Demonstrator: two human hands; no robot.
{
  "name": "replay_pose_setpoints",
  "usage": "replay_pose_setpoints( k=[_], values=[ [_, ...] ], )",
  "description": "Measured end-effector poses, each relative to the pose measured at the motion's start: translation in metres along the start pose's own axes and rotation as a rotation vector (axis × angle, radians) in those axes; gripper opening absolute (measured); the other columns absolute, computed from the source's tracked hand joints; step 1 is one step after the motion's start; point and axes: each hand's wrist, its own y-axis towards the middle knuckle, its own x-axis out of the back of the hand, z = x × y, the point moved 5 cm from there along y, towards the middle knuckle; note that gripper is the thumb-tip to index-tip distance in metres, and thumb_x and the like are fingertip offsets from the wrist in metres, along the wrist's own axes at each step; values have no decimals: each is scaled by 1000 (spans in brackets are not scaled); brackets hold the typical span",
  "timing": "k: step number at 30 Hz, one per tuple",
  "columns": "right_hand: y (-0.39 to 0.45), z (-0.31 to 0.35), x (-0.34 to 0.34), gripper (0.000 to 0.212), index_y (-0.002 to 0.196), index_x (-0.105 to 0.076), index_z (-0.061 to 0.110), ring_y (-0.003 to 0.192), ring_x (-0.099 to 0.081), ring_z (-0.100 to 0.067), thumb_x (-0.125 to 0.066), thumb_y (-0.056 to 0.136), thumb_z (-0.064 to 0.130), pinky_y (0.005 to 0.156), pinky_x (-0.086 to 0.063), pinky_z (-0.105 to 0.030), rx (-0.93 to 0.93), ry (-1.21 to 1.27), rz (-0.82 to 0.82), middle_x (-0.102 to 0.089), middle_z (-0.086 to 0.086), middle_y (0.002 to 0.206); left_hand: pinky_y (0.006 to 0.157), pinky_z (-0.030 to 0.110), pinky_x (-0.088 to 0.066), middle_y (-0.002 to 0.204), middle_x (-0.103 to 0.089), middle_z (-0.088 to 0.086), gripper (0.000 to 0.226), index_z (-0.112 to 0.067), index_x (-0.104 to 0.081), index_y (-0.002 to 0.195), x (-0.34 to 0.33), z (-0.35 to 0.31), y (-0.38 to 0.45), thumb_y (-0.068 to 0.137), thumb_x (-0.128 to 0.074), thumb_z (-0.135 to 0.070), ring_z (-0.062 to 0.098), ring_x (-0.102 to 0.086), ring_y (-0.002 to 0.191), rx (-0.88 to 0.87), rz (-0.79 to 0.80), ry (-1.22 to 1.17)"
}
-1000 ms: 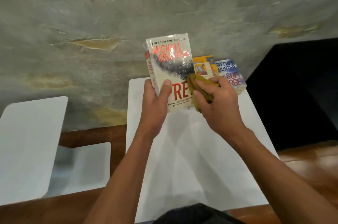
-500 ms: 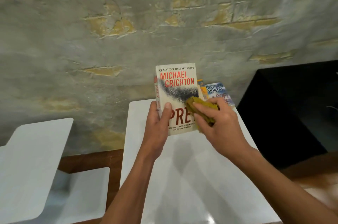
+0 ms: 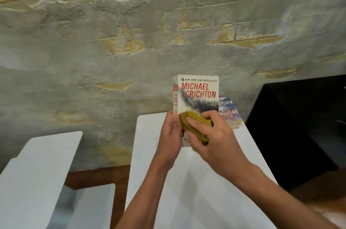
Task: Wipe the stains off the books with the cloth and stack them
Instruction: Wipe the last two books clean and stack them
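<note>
Behind the white surface (image 3: 187, 191) rises a patchy plastered brick wall (image 3: 112, 51). Your left hand (image 3: 171, 133) grips the white paperback book (image 3: 198, 94) upright by its spine, while your right hand (image 3: 215, 140) clutches the bunched olive-yellow cloth (image 3: 194, 122) against its cover. Another blue-covered paperback (image 3: 229, 113) lies on the surface behind.

White table (image 3: 196, 191); stacked books (image 3: 229, 114)

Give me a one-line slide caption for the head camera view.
Left hand holds a Michael Crichton paperback upright while the right hand wipes its cover with an olive cloth.
</note>
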Motion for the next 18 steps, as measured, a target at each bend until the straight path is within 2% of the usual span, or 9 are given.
replay_pose_setpoints(
  k=[4, 8, 10, 15, 18],
  values=[
    [17, -11, 9, 34, 115, -75, 15, 92, -57, -11, -74, 82, 23, 81, -51, -24, -119, 93, -88, -58, -7, 104, 91, 50, -57, 129, -66, 9, 72, -17, -51, 134, -5, -2, 3, 85, -45, -69, 32, -64, 120, 74, -19, -111],
    [23, -2, 11, 35, 114, -75, 14, 93, -55, -6, -79, 79, 16, 84, -44, -9, -47, 124, -69, -58, -7, 103, 91, 43, -56, 139, -58, 21, 81, -8, -45, 146, -6, -12, 14, 92, -46, -69, 36, -57, 128, 123, 55, -272],
    [26, -1, 13, 35, 114, -75, 14, 93, -56, -6, -79, 80, 16, 84, -46, -10, -34, 108, -82, -58, -6, 103, 91, 48, -56, 137, -58, 23, 85, -6, -46, 142, -8, -18, 20, 87, -55, -70, 37, -58, 125, 107, 77, -222],
    [54, -11, 23, 33, 114, -75, 11, 96, -59, -12, -76, 82, 18, 87, -47, -11, -78, 86, -209, -57, -3, 104, 90, 48, -58, 115, -71, 3, 58, -22, -56, 122, -19, -23, 29, 88, -54, -69, 26, -68, 111, -15, 31, 56],
    [80, -15, 32, 35, 117, -73, 11, 93, -56, -9, -78, 82, 15, 84, -46, -9, -69, 65, -230, -54, -1, 104, 81, 49, -60, 100, -73, -2, 64, -28, -57, 116, -23, -20, 31, 79, -55, -80, 21, -73, 94, -46, 32, 152]
  ],
)
